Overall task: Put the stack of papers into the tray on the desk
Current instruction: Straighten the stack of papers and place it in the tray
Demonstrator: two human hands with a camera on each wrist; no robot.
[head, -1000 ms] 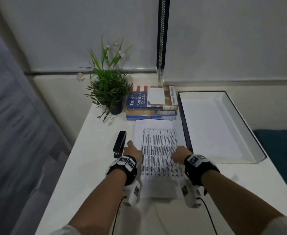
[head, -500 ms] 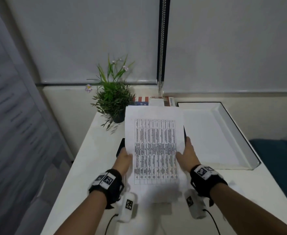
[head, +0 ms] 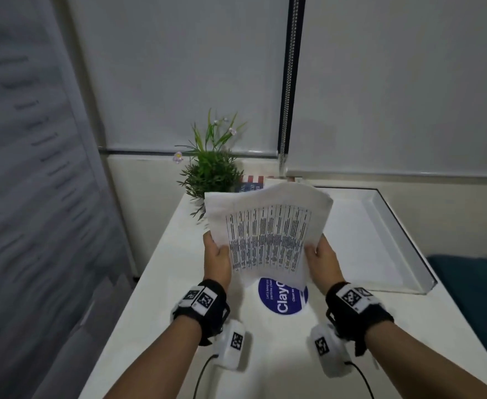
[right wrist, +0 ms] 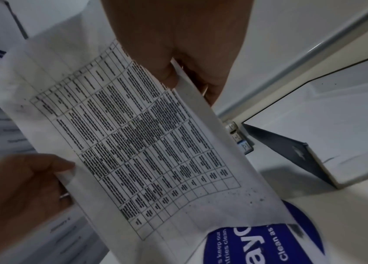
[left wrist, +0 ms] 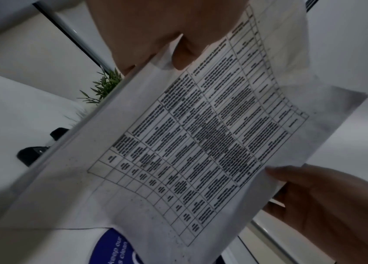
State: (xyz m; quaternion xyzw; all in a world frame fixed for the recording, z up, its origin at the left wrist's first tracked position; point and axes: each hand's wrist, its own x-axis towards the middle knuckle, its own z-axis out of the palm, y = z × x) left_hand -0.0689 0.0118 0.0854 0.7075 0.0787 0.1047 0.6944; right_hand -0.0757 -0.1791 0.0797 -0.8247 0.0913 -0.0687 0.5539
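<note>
Paper stack point(head: 268, 234), pinched by left hand point(head: 217, 259) and right hand point(head: 322, 262), hid most books point(head: 250, 184) and half the blue sticker point(head: 282, 298).

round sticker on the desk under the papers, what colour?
Blue with white lettering. The sticker shows best in the head view, half covered by the stack of papers.

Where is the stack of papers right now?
Head view, centre: the stack of papers is held above the desk between both hands, left of the tray.
</note>
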